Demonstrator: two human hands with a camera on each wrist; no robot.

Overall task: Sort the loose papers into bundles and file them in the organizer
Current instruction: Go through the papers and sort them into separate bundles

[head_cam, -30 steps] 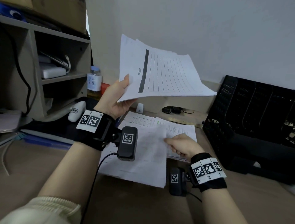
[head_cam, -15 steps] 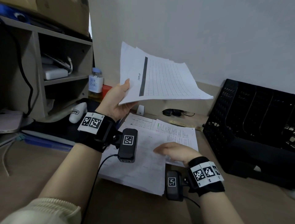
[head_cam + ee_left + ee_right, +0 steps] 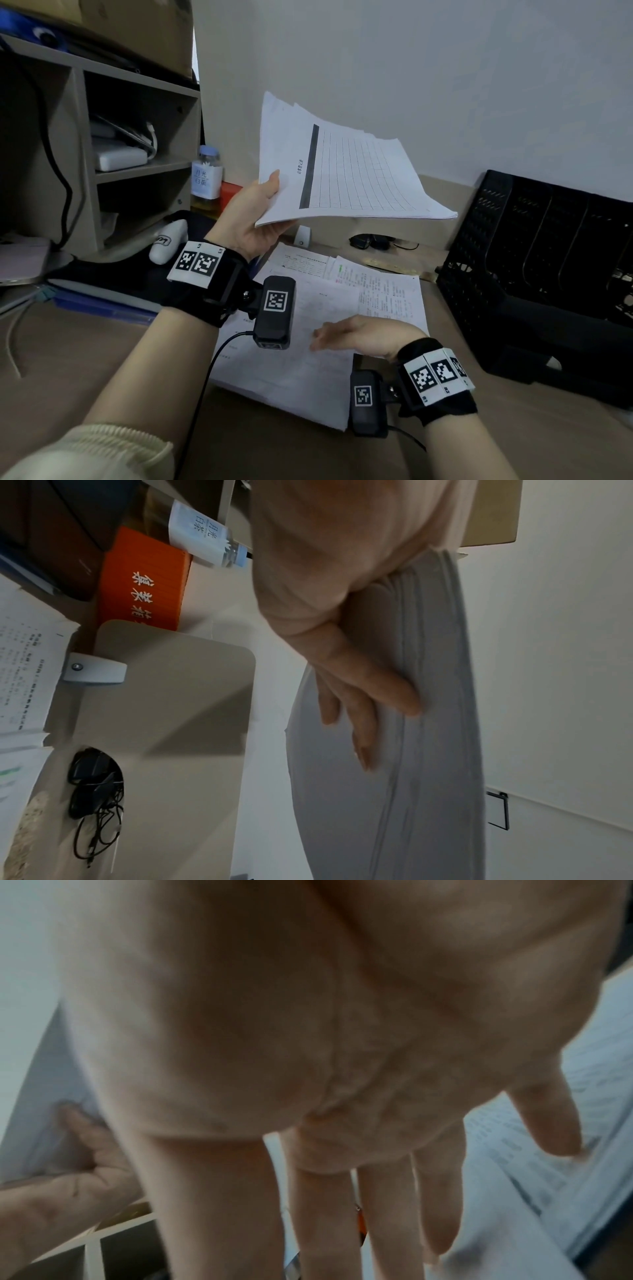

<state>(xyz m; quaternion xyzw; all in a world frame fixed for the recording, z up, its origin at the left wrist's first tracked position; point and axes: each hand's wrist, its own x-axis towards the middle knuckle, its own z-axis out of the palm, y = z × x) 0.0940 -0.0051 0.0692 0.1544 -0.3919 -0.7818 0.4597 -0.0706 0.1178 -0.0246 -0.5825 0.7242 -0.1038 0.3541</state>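
My left hand (image 3: 255, 209) grips a bundle of white papers (image 3: 349, 174) by its near left corner, raised above the desk, thumb on top. Its top sheet carries a dark stripe and a ruled grid. In the left wrist view the fingers (image 3: 363, 696) lie flat under the bundle (image 3: 428, 723). Loose printed papers (image 3: 308, 342) lie spread on the desk below. My right hand (image 3: 352, 337) hovers flat just over them with straight fingers (image 3: 435, 1204), holding nothing. The black mesh organizer (image 3: 548, 274) stands at the right.
A beige shelf unit (image 3: 102, 154) stands at the left with a labelled bottle (image 3: 207, 178) and an orange box (image 3: 229, 195) beside it. Folders (image 3: 96, 298) lie in front of it. A black cable bundle (image 3: 370, 241) lies near the wall.
My right hand let go of the sheet edge it pinched, straightened its fingers and slid left over the desk papers. The left hand keeps the bundle raised.
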